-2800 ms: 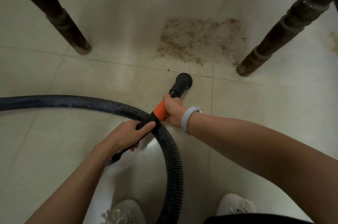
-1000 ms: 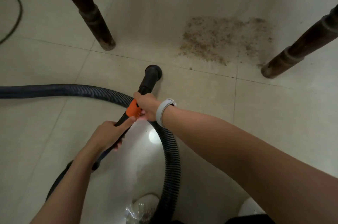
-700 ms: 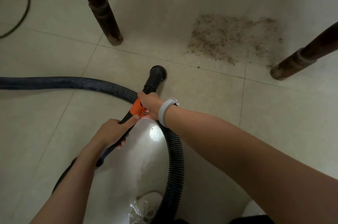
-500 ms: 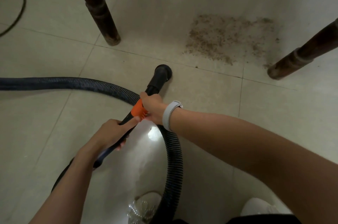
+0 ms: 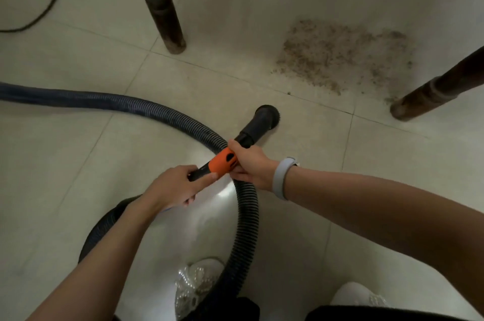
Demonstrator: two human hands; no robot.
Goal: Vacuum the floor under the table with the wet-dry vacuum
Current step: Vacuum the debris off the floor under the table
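I grip the black vacuum nozzle (image 5: 258,125) with my right hand (image 5: 250,163); my left hand (image 5: 175,185) holds the wand behind the orange collar (image 5: 222,162). The brown dirt patch (image 5: 340,54) lies ahead, untouched; next I'd push forward.

nozzle (image 5: 263,121): black, round mouth on floor, pointing 1 o'clock | hose (image 5: 162,113): dark ribbed, looping from 9 o'clock | debris patch (image 5: 340,54): brown crumbs, 1 o'clock of nozzle, apart
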